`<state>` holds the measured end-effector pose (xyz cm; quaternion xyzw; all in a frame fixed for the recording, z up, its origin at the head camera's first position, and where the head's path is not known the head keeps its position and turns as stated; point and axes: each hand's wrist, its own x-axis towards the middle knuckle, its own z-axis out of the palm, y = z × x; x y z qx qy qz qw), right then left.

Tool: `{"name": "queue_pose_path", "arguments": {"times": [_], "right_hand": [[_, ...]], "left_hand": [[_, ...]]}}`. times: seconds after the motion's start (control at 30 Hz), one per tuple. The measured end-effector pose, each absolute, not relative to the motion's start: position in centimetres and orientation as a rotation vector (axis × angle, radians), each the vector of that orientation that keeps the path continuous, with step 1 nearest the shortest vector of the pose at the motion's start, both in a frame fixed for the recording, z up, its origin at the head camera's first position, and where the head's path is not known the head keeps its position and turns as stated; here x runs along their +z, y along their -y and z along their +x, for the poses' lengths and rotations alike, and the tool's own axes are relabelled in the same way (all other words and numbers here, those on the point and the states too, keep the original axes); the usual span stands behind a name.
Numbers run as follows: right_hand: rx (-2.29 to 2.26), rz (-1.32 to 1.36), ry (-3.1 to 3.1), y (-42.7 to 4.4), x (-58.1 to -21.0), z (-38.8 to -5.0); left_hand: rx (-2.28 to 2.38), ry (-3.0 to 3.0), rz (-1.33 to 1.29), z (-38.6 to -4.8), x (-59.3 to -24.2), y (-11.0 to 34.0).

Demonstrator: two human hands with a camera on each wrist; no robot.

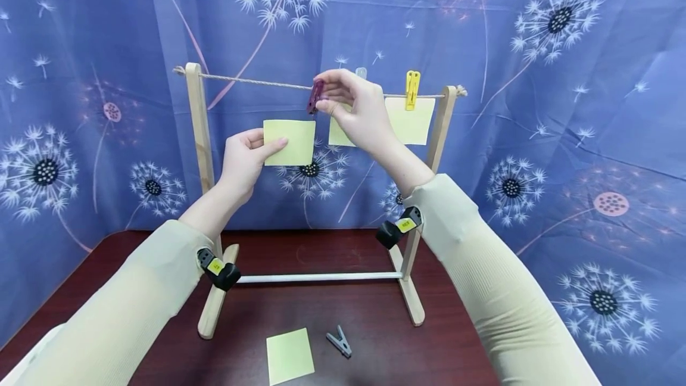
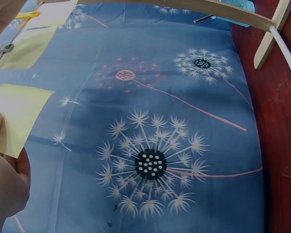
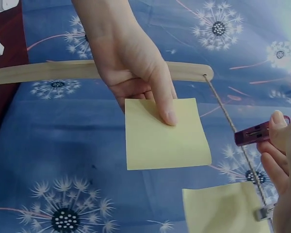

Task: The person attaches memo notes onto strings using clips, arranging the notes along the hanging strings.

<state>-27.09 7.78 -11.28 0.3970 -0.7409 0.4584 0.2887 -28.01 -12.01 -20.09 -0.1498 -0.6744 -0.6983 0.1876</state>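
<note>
Altogether, four yellow-green paper squares and four clothespins can be counted. One square, the held paper [image 1: 292,143], is pinched between thumb and fingers of the left hand [image 1: 243,156], below the rope [image 1: 257,81] and apart from it. By the right hand [image 1: 356,103], a purple clothespin [image 1: 315,96] is gripped at the rope; whether the rope is bitten by it cannot be told. Two hung papers [image 1: 411,124] are seen on the rope, one partly covered by the right hand; one is clipped by a yellow clothespin [image 1: 412,90], the other by a pale grey clothespin [image 1: 361,72]. On the dark red table [image 1: 364,314], one loose paper [image 1: 290,356] and one grey clothespin [image 1: 339,342] are laid side by side. The rope is carried by two wooden posts [image 1: 199,124], joined lower down by one white rod [image 1: 321,277]. Two wrist cameras [image 1: 399,228] are worn, each marked with one yellow label [image 1: 406,224], whose characters are too small to be read surely.
</note>
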Motion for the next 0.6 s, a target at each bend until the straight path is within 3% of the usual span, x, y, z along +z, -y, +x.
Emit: {"name": "queue_pose_path", "arguments": {"times": [0.6], "right_hand": [[1.147, 0.824, 2.003, -6.1, -6.8, -28.3]], "left_hand": [[-2.028, 1.785, -0.493, -28.8, -17.6, 11.3]]}}
